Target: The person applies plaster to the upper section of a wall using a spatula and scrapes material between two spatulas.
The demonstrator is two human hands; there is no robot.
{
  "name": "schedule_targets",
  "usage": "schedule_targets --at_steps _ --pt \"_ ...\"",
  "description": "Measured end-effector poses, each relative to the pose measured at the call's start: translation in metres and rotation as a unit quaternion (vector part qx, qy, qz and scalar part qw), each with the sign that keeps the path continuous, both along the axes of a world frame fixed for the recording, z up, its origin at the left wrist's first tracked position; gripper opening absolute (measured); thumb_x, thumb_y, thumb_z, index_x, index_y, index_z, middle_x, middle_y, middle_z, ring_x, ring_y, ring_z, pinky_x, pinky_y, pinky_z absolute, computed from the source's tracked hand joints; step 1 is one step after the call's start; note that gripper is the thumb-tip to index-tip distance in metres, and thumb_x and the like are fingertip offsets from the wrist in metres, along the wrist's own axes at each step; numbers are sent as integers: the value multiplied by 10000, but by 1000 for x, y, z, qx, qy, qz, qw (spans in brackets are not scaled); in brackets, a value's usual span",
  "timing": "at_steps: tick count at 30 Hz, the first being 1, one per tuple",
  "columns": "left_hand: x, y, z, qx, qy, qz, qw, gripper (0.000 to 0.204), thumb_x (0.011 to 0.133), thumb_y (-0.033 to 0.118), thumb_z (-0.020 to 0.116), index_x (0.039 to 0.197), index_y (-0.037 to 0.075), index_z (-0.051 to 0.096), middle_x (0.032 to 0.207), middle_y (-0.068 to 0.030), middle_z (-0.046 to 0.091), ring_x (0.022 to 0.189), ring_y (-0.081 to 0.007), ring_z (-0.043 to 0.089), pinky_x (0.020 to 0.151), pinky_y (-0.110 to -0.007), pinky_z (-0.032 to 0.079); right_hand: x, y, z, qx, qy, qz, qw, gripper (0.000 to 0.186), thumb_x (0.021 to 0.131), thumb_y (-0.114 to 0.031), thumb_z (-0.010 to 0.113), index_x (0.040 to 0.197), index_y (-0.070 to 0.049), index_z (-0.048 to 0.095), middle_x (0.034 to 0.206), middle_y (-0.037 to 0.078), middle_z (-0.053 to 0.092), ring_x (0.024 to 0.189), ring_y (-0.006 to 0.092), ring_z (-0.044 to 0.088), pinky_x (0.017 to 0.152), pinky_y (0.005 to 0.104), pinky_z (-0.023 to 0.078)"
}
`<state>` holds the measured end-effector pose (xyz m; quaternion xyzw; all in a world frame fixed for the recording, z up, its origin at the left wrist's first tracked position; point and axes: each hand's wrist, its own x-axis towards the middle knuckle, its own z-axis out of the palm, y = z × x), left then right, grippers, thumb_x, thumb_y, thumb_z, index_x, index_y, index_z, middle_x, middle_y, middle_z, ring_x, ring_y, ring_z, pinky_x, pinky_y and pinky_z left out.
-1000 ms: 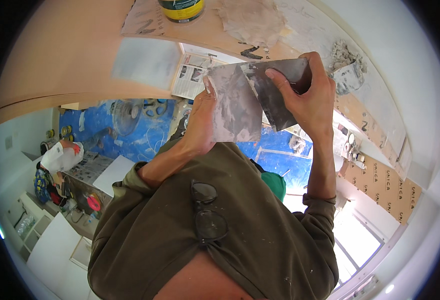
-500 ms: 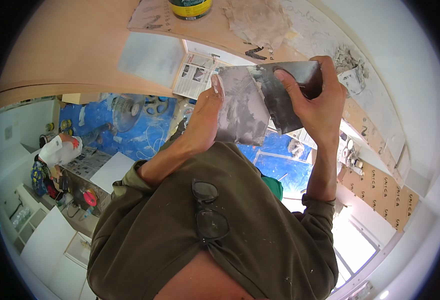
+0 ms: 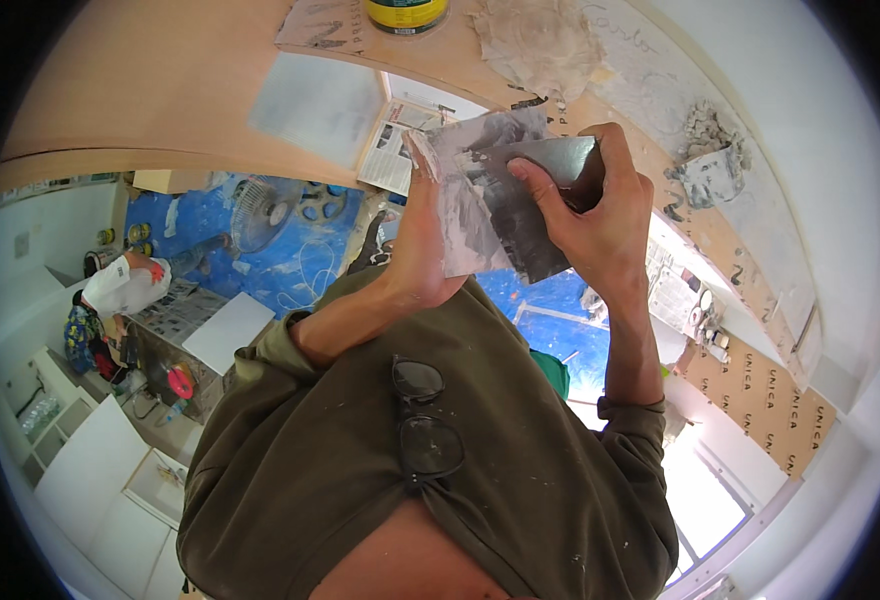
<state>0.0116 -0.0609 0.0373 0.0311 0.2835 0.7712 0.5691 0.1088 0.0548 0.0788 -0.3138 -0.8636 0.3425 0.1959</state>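
My left hand (image 3: 420, 245) grips a flat filler spreader (image 3: 468, 235) smeared with pale grey paste. Its thumb, whitened with paste, lies along the near side, while the other fingers are hidden behind. In my right hand (image 3: 612, 225) is a dark, flexible metal spreader (image 3: 522, 225), bent a little under the grip, thumb on its face. The dark blade overlaps the smeared one, its left edge against or very near the paste; contact is hard to tell. Both blades are held up in front of my chest.
Beyond my hands runs a cardboard-covered surface with a yellow-and-dark tin (image 3: 407, 15), a dried paste patch (image 3: 540, 45) and a lump of grey filler (image 3: 710, 165). A fan (image 3: 263, 212) stands on blue floor sheeting (image 3: 305, 250). Another person (image 3: 125, 288) is at the left beside a bench.
My right hand has moved left, sliding the dark spreader farther across the smeared one. The smeared spreader has tilted, and my left hand has shifted slightly.
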Motion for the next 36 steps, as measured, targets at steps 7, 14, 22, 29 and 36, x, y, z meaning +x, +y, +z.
schedule_targets --at_steps 7,14,22,29,36 --pt "-8 3 6 -1 72 44 996 762 947 647 238 1443 71 288 1385 -118 435 1257 -269 451 1043 -449 391 2 -16 -14 -58 69 -58 994 398 758 -221 809 889 -16 494 603 71 615 522 146 630 467 246 456" --pt "-13 7 12 146 56 53 986 831 929 673 236 1489 63 173 1419 -169 389 1287 -281 421 1063 -436 362 17 6 -5 -68 106 -162 979 386 758 -238 815 835 -14 511 537 -17 495 504 34 433 444 227 333" --pt "-11 10 3 147 122 53 980 772 962 607 217 1485 41 177 1384 -178 417 1266 -270 434 1055 -408 352 9 -15 -7 -18 54 -162 985 413 746 -222 821 841 -10 480 591 93 613 507 109 559 474 260 431" --pt "-10 10 2 131 126 55 982 778 958 619 229 1477 40 201 1348 -176 444 1252 -257 439 1044 -402 363 7 -18 -5 10 54 -130 990 415 748 -198 818 890 -5 479 656 138 666 592 189 676 519 280 501" --pt "-12 10 5 117 105 45 987 836 922 680 267 1468 48 220 1319 -178 462 1205 -257 480 1005 -408 413 7 -18 -6 6 65 -117 991 419 742 -189 822 889 -8 474 661 133 670 589 196 683 513 284 511"
